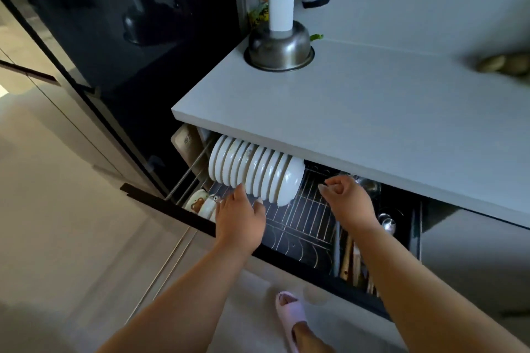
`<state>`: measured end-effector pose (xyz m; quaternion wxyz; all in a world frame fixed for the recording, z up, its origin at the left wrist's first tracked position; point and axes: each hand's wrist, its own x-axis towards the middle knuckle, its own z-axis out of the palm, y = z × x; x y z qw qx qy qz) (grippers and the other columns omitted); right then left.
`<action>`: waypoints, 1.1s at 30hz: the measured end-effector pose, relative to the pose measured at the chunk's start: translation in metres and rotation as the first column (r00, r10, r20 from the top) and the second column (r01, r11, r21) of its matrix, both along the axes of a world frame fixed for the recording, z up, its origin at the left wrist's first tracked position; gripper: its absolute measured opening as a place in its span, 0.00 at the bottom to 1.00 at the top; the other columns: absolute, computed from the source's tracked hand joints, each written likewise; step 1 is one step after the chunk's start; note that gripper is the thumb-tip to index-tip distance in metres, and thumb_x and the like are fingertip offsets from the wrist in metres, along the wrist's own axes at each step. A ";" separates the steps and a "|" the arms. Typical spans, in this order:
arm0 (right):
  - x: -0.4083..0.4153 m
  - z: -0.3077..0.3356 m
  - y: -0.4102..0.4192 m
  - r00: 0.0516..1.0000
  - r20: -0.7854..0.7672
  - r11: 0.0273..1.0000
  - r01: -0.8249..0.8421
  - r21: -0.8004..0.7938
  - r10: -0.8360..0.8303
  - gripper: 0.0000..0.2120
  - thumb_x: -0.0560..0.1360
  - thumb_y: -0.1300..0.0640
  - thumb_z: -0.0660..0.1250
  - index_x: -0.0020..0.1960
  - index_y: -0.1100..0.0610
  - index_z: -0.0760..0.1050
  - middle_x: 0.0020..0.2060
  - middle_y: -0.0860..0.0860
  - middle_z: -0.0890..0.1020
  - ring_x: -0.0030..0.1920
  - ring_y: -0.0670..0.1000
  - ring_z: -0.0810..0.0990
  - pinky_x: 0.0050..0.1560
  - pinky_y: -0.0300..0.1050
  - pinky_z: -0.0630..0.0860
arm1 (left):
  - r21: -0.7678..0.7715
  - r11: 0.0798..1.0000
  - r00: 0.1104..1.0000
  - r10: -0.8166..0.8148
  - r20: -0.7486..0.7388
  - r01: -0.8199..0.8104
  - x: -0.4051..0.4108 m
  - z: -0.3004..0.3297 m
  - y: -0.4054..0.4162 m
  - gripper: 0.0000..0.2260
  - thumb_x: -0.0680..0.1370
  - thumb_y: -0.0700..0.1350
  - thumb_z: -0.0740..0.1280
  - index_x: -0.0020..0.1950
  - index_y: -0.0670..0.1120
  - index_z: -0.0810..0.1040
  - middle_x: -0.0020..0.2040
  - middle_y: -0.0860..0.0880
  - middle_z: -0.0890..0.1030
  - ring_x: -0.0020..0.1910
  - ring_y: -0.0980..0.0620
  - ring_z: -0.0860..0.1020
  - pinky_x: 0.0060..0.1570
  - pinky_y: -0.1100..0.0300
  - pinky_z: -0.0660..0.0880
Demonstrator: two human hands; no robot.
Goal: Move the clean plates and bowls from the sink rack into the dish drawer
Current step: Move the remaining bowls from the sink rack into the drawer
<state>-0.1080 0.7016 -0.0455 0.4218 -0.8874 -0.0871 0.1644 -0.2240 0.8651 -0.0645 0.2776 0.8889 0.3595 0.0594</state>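
Observation:
The dish drawer [304, 226] stands pulled out under the white counter, with a wire rack over a dark floor. Several white plates and bowls [255, 172] stand on edge in a row at its back left. My left hand [239, 216] reaches in below that row with fingers extended, its tips at the lower rims of the plates. My right hand [347, 199] hovers over the bare wire rack to the right of the last bowl, fingers loosely curled and holding nothing. Small patterned bowls [200, 202] sit at the drawer's front left corner.
A white counter [358, 112] overhangs the drawer's back. An upturned steel bowl [279, 49] with a white cylinder [281, 4] on it stands at the counter's far left. Spoons and utensils [355, 255] fill the drawer's right compartment. A slippered foot [292, 315] stands below.

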 end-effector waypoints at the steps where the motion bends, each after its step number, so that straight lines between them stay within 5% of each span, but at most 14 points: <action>1: -0.002 0.007 -0.012 1.000 0.026 1.000 0.017 0.014 -0.018 0.13 0.77 0.49 0.64 0.59 0.54 0.73 0.44 0.48 0.79 0.36 0.44 0.76 0.31 0.39 0.70 | -0.013 1.000 1.000 -0.025 0.011 0.025 0.002 0.003 -0.009 0.24 0.81 0.51 0.59 0.75 0.44 0.60 0.68 0.43 0.73 0.67 0.44 0.70 0.66 0.48 0.68; 9: -0.006 0.041 -0.111 0.963 0.227 0.989 0.148 -0.011 -0.142 0.05 0.76 0.51 0.66 0.50 0.51 0.74 0.40 0.47 0.80 0.37 0.45 0.77 0.31 0.37 0.67 | -0.043 0.972 0.972 -0.226 0.057 0.229 0.029 0.016 -0.093 0.23 0.82 0.51 0.57 0.76 0.45 0.61 0.68 0.44 0.73 0.64 0.45 0.73 0.61 0.48 0.73; 17: -0.005 0.050 -0.225 0.915 0.289 0.952 0.303 -0.038 -0.280 0.07 0.75 0.51 0.67 0.49 0.53 0.77 0.45 0.48 0.80 0.41 0.48 0.76 0.35 0.40 0.67 | -0.004 0.898 0.897 -0.441 0.023 0.441 0.061 0.031 -0.185 0.13 0.81 0.47 0.60 0.63 0.46 0.73 0.51 0.51 0.80 0.47 0.52 0.77 0.44 0.58 0.72; 27: -0.021 0.062 -0.441 0.798 0.333 0.832 0.551 -0.065 -0.503 0.07 0.75 0.50 0.65 0.50 0.52 0.77 0.45 0.46 0.76 0.43 0.46 0.74 0.42 0.40 0.67 | 0.051 0.736 0.738 -0.674 -0.044 0.675 0.104 0.041 -0.393 0.11 0.80 0.49 0.59 0.57 0.45 0.75 0.54 0.49 0.81 0.53 0.46 0.78 0.53 0.52 0.75; 33: -0.034 0.063 -0.565 0.726 0.320 0.752 0.656 -0.059 -0.608 0.08 0.76 0.49 0.65 0.49 0.52 0.77 0.44 0.47 0.77 0.43 0.47 0.74 0.40 0.40 0.66 | 0.041 0.631 0.633 -0.772 -0.060 0.775 0.123 0.040 -0.526 0.14 0.80 0.52 0.59 0.63 0.48 0.73 0.60 0.49 0.79 0.60 0.47 0.76 0.56 0.56 0.73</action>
